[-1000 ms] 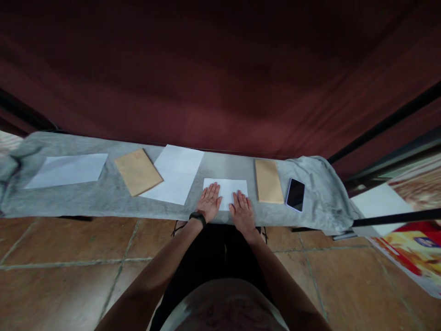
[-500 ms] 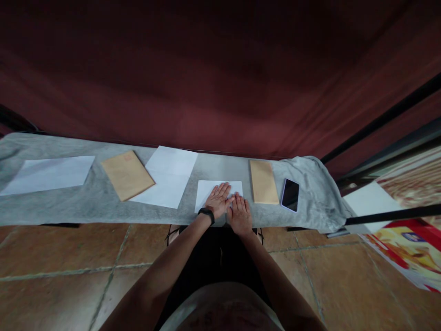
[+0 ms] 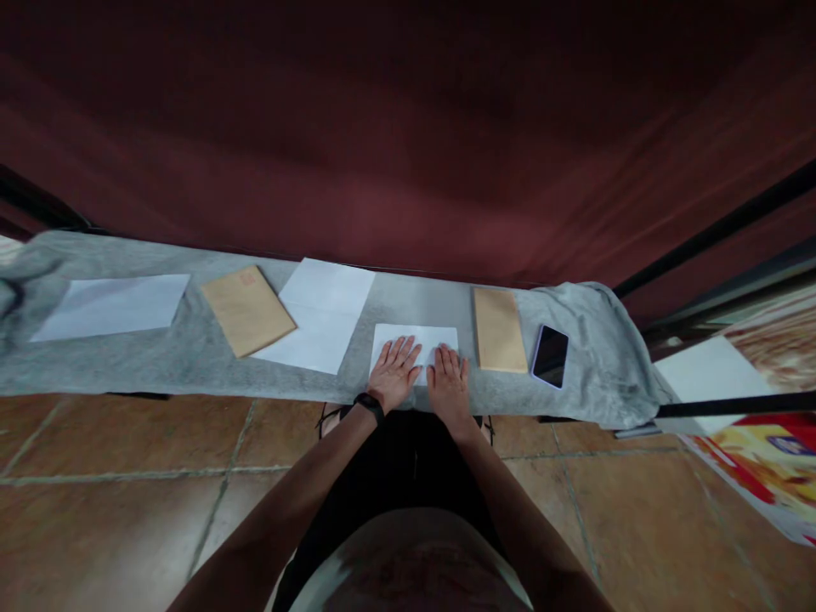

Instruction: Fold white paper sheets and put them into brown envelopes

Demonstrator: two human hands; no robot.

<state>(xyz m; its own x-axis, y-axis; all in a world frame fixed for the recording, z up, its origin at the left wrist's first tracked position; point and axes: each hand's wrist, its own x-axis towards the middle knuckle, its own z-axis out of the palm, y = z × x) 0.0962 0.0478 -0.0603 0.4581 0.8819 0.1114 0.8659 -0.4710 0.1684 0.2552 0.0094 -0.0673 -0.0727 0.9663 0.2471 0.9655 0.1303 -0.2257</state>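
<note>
A folded white sheet of paper (image 3: 414, 338) lies on the grey cloth (image 3: 159, 357) that covers a long narrow table. My left hand (image 3: 393, 372), with a black band on its wrist, lies flat on the paper's near left part, fingers spread. My right hand (image 3: 447, 382) presses flat on the paper's near right part, fingers stretched out. The two hands are side by side, a small gap between them. Neither holds anything.
A brown envelope (image 3: 498, 330) and a dark phone (image 3: 550, 356) lie to the right of the paper. To the left are a larger white sheet (image 3: 319, 314), another brown envelope (image 3: 247, 309) and a white envelope (image 3: 111, 306). A dark red curtain hangs behind. Tiled floor lies below.
My hands were apart on the paper, slid together half a second ago, and now sit slightly apart again, both still flat on the sheet.
</note>
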